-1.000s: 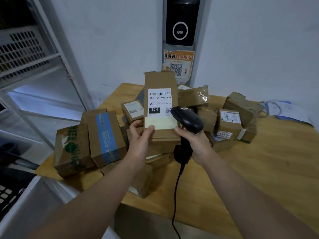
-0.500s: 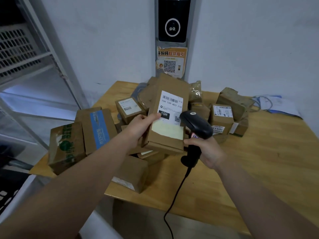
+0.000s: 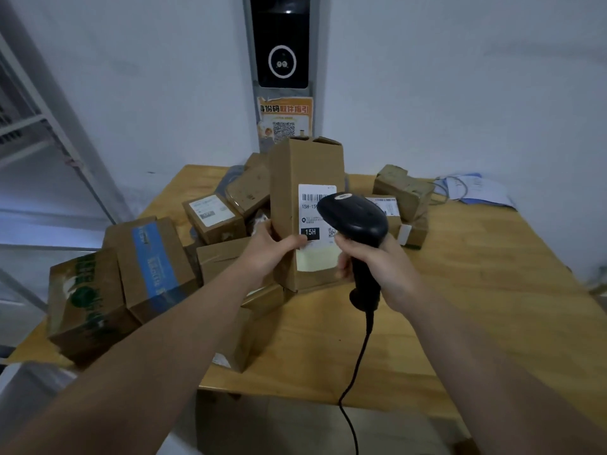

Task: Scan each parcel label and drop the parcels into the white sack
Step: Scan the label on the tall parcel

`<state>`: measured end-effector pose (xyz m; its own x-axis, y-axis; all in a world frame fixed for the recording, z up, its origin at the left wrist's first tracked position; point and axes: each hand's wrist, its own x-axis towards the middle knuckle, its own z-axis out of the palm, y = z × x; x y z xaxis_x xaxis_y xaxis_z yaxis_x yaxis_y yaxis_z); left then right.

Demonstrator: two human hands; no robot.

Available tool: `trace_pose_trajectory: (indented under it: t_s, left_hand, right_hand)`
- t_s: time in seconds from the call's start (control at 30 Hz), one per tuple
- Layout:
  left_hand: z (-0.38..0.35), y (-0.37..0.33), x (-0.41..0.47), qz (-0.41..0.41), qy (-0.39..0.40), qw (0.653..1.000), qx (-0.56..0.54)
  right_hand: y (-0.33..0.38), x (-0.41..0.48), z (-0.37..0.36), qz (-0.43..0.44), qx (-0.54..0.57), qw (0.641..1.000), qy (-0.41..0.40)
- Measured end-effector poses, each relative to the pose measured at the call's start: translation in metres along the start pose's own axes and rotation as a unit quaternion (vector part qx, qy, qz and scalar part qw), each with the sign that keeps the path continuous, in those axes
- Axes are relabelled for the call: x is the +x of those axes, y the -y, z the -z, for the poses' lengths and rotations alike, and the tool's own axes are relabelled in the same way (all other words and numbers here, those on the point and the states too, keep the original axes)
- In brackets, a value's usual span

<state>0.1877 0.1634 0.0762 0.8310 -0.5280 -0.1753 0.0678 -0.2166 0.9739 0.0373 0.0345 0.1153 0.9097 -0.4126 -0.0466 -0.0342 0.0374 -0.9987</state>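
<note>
The left hand (image 3: 262, 254) grips a tall cardboard parcel (image 3: 295, 178) upright. Its label (image 3: 312, 208) faces the barcode scanner (image 3: 354, 218), which the right hand (image 3: 377, 261) clasps just before it. This scan looks underway. Many other parcels (image 3: 154, 261) are heaped on the surface (image 3: 476, 290) left of and beyond both hands, so most of the work is left.

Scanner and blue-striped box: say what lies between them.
Head view: the held parcel, the left hand gripping it, and a plain box behind that hand.
</note>
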Motion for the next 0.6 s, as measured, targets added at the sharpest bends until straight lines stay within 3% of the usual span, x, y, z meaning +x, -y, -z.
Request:
trace_pose_trajectory:
  t_s: [0.17, 0.6]
  left_hand:
    - [-0.013, 0.004, 0.002, -0.01, -0.008, 1.0, -0.01]
    - [-0.033, 0.014, 0.005, 0.011, -0.017, 1.0, 0.013]
  right_hand:
    - [-0.009, -0.007, 0.006, -0.003, 0.0, 0.995, -0.101]
    - [-0.015, -0.024, 0.02, -0.066, -0.039, 0.99, -0.116]
